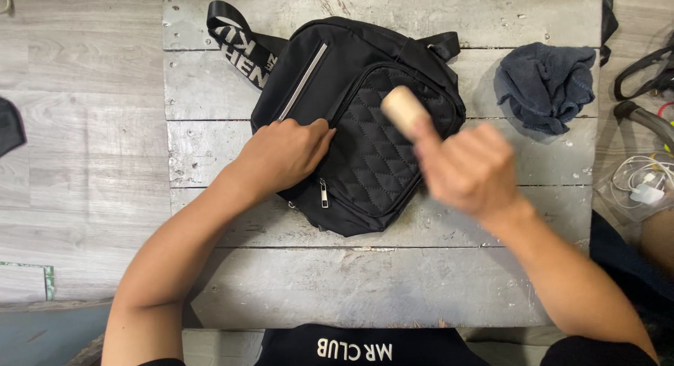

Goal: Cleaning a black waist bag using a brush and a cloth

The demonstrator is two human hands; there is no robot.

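- I am pressing my left hand flat, fingers together and gripping nothing, on the black nylon sling bag with a quilted front pocket, which is lying in the middle of the frame on the weathered grey plank table.
- My right hand is closing around a pale wooden cylinder-shaped handle, holding it over the quilted pocket, right of centre.
- As I judge it, I am working over the bag's front panel with this tool while the other hand is steadying the bag; the next move is calling for firm downward pressure from the left hand so the fabric is not sliding.
- My right hand is blurring with motion, so the tool's working end is hard to make out; I cannot tell whether it is a brush or a roller.
- A crumpled dark grey cloth is lying at the upper right of the table.
- White cables at the right edge are being cut off by the frame.
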